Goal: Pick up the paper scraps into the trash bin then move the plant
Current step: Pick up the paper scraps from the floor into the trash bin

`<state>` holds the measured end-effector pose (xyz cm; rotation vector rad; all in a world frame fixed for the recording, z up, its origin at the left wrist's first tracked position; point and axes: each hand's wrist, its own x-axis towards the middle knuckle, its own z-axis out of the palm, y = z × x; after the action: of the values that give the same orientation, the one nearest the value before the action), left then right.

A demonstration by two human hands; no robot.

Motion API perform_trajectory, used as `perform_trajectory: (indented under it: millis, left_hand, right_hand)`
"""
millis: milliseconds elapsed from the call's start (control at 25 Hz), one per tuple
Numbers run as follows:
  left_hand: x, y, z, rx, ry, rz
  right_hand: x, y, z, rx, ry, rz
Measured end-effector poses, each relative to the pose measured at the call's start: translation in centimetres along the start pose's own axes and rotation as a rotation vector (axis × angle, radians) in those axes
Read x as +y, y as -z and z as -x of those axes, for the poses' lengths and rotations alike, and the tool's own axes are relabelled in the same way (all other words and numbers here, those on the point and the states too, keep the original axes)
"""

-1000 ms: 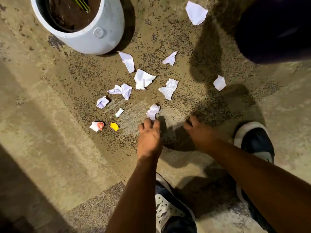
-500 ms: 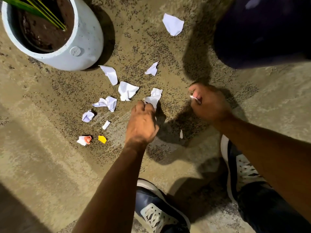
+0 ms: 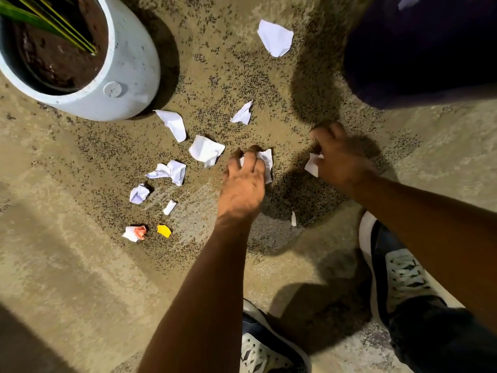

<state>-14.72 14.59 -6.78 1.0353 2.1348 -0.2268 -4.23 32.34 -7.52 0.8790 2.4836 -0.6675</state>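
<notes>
A person's left hand (image 3: pixel 243 184) curls its fingers over a white paper scrap (image 3: pixel 266 161) on the floor (image 3: pixel 80 278); the right hand (image 3: pixel 340 157) apparently pinches another scrap (image 3: pixel 312 164). More scraps (image 3: pixel 205 150) lie left of the hands, below the potted plant (image 3: pixel 80 57); the dark bin (image 3: pixel 419 49) stands beyond the right hand.

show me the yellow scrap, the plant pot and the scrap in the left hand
yellow scrap (image 3: pixel 164 230), head view, middle of the scrap
plant pot (image 3: pixel 126 76), head view, white outer wall
scrap in the left hand (image 3: pixel 266 160), head view, part showing past the fingers
</notes>
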Motion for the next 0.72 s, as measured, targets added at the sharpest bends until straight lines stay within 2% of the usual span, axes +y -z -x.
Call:
perform_trajectory:
  millis: [200,280,360,520,720]
  left_hand:
    - [0.5,-1.4,0.0,0.110,-0.035,0.015]
    - [1.1,-2.2,-0.4,0.172,-0.044,-0.002]
    - [1.8,-2.8,-0.5,0.163,-0.041,0.001]
    - [2.4,-2.5,-0.2,0.170,-0.045,0.083]
    - [0.8,-0.7,-1.3,0.012,-0.025,0.185]
  right_hand:
    - [-1.0,-2.1,1.2,-0.034,-0.062,0.083]
    - [-1.6,-3.0,2.0,-0.003,-0.056,0.039]
    - [-2.2,-3.8,2.7,0.008,-0.030,-0.007]
    - [-3.9,-5.4,2.9,-0.083,-0.012,0.024]
    - [-3.9,-5.6,3.1,-0.073,-0.022,-0.124]
